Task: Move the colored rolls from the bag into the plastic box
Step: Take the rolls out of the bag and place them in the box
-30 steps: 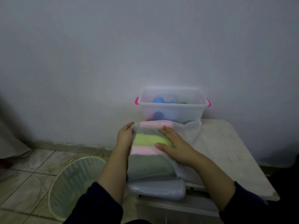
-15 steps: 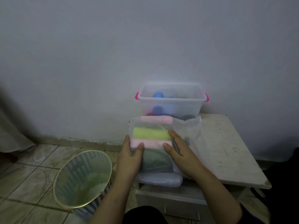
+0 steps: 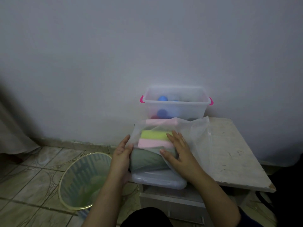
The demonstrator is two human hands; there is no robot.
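Observation:
A translucent white bag (image 3: 193, 133) lies on a small table, holding stacked rolls: pink on top (image 3: 161, 122), then yellow-green (image 3: 154, 134), pink (image 3: 152, 143) and grey-green (image 3: 146, 159). My left hand (image 3: 122, 153) presses the bag's left side, thumb on the plastic. My right hand (image 3: 178, 153) lies flat on the bag's right part, fingers spread over the rolls. Behind the bag stands a clear plastic box (image 3: 176, 102) with pink handles, with blue rolls inside it.
The bag rests on a clear plastic lid (image 3: 159, 179) at the near left edge of the worn white table (image 3: 232, 154). A green mesh waste bin (image 3: 85, 179) stands on the tiled floor to the left. A grey wall is close behind.
My left hand slid down from the bag's top left corner to its lower left side. My right hand shifted a little lower and toward the right. The view has also pulled back.

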